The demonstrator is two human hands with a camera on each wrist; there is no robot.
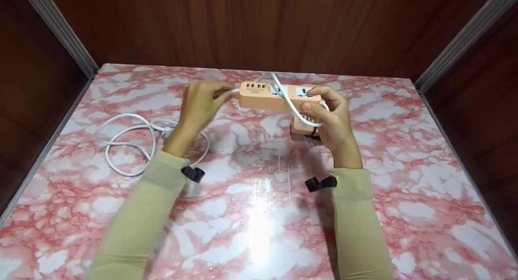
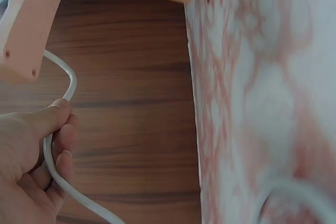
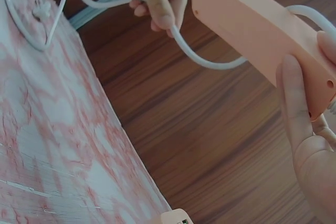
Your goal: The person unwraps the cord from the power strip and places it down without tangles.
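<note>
A peach power strip [image 1: 259, 102] is held up over the far part of the table. My right hand [image 1: 336, 118] grips its right end, thumb on the front side and fingers over the top near a socket. White sockets and several USB ports face up. Off its left end, my left hand [image 1: 200, 104] pinches the strip's white cord [image 3: 205, 62] between thumb and fingers. In the left wrist view the cord [image 2: 79, 195] runs on below that hand. Another stretch of cord loops across the strip's top and front, around the right end.
Behind the right hand, a second peach power strip [image 1: 300, 128] with a black tie sits on the marbled table [image 1: 226, 231]. Loose loops of white cord [image 1: 129, 175] and a plug [image 3: 42, 10] lie at the left. Wooden panels [image 1: 243, 29] stand around the back and sides.
</note>
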